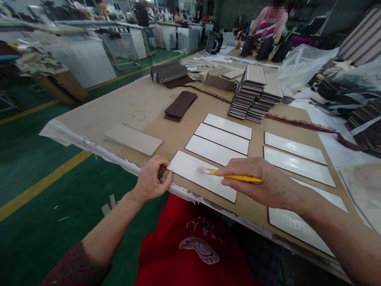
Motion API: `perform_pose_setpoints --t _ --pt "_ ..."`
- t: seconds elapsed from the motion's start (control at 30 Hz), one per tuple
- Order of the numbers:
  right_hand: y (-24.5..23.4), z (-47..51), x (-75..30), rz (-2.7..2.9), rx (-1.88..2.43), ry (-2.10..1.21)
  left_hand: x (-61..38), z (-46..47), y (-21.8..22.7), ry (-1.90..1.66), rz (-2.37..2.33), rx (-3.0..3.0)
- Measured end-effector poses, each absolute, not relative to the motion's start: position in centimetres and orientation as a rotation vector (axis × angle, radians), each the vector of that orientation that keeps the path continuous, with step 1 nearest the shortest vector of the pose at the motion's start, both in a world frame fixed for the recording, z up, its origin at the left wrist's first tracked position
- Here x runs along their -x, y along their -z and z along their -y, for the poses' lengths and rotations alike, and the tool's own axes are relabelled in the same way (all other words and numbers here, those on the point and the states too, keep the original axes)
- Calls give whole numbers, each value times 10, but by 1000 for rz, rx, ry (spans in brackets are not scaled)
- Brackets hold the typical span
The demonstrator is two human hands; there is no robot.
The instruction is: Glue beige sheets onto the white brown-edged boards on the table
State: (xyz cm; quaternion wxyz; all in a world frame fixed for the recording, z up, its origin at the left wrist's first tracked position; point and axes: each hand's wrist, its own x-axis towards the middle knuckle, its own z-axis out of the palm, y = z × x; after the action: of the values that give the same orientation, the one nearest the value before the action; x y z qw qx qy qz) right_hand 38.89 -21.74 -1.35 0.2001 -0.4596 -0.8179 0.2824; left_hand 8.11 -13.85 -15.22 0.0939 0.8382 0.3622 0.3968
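Note:
My right hand point(256, 180) grips a paintbrush point(242, 177) by its yellow handle. The pale bristles rest on a white rectangular panel point(190, 167) with a dark edge, lying at the table's front edge. With fingers curled, my left hand point(153, 178) pinches that panel's left corner. Just behind it lie several more white panels point(222, 137) in a row. To the right is another group of panels point(297, 165) with a wet-looking shine, partly hidden by my right forearm. Left of the brushed panel sits a small stack of beige boards point(133, 139).
Dark brown boards point(181, 105) lie mid-table. Behind them rise stacked dark-edged panels point(250, 95) and a pile of dark strips point(169, 72). Clear plastic sheeting point(306, 65) is at the back right. A co-worker point(269, 26) stands at the far end of the table.

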Motion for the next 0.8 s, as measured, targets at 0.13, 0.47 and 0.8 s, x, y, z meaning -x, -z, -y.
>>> perform_pose_setpoints --t 0.13,0.47,0.8 --pt "25 203 -378 2460 1144 -718 -82 138 151 -1175 -1068 -2477" --pt "-15 211 -409 2453 1373 -847 -81 137 153 -1211 -1019 -2472" --pt "13 184 -360 2376 1321 -862 -81 136 154 -1232 -1012 -2470"
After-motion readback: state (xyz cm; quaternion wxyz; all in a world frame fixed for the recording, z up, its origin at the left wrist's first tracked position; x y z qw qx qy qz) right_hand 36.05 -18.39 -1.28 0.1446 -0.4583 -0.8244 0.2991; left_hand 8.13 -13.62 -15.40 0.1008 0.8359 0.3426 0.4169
